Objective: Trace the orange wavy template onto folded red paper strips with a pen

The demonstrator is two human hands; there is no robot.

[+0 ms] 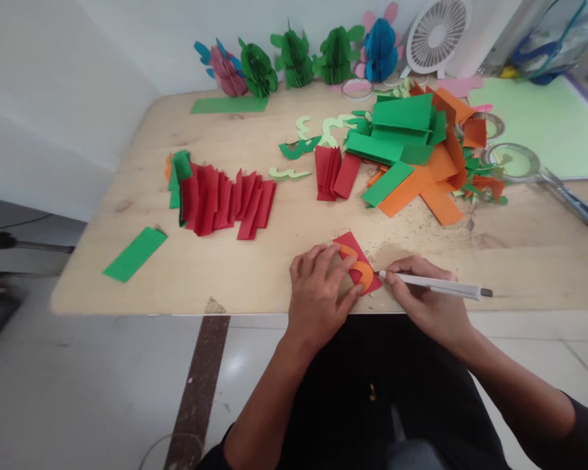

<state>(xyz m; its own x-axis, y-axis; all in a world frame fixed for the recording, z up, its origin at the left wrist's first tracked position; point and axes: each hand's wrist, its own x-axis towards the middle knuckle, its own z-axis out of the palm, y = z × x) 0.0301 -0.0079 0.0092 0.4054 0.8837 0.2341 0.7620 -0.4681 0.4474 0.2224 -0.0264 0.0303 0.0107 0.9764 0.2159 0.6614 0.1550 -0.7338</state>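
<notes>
Near the table's front edge, my left hand (318,287) presses a curved orange paper cutout (365,274) down with thumb and fingertips. Beneath the cutout lies a folded red paper piece (351,243), partly hidden by my fingers. My right hand (428,300) is closed around a white pen (436,285), whose tip meets the cutout's right edge over the red paper. To the left stands a row of folded red strips (225,199). A smaller bunch of red folded strips (329,173) is just beyond my hands.
Green folded strips (402,124) and orange strips (443,202) are heaped at the right. Scissors (563,192) and tape rolls lie beyond. Paper honeycomb figures (294,59) and a white fan (436,39) line the back. A green strip (134,254) lies left.
</notes>
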